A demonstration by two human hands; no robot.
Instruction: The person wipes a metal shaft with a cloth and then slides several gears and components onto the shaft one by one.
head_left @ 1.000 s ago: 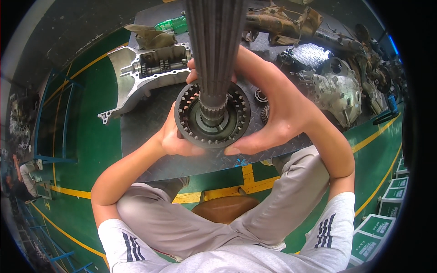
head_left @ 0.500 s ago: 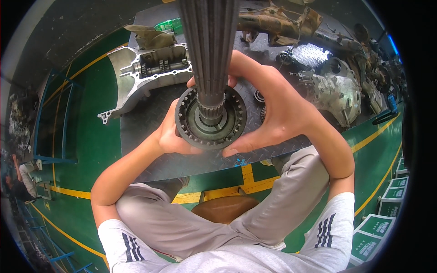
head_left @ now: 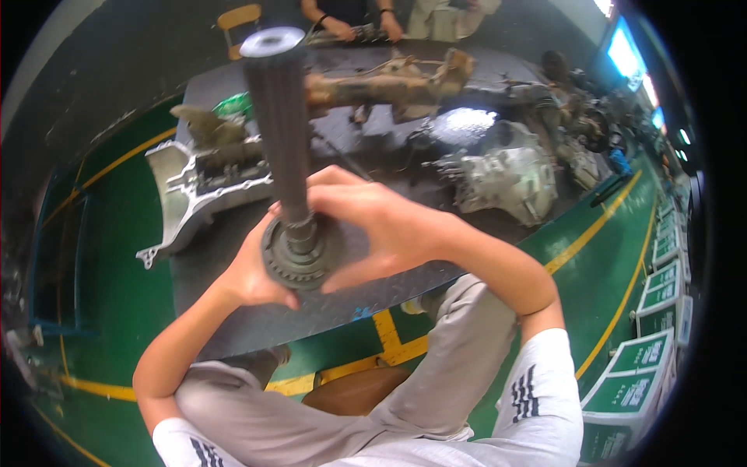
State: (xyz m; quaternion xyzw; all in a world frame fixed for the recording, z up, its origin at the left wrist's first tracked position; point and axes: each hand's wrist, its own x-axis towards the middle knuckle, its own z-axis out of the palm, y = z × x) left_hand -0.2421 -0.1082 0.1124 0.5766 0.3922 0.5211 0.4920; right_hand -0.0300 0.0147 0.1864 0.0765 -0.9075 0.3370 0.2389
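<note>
A long splined shaft (head_left: 282, 128) stands up from the table, its pale round top end tilted to the left. Around its lower end sits a dark toothed gear ring (head_left: 299, 268). My left hand (head_left: 250, 268) is curled round the left side of the ring, thumb toward the near edge. My right hand (head_left: 381, 222) grips the ring from the right, its fingers passing behind the shaft and its thumb at the near side. Some fingertips are hidden behind the shaft.
An opened metal gearbox housing (head_left: 175, 210) lies to the left, a cast metal housing (head_left: 510, 175) to the right. A rusty axle-like part (head_left: 381, 89) lies across the back of the dark metal table (head_left: 226, 323). Beyond it another person's hands (head_left: 338, 29) hold a part. Green-and-white boxes (head_left: 630, 381) line the right.
The view has tipped up, bringing the shaft's top end and the person across the table into sight. Both hands remain round the gear ring, now lower left in the picture.
</note>
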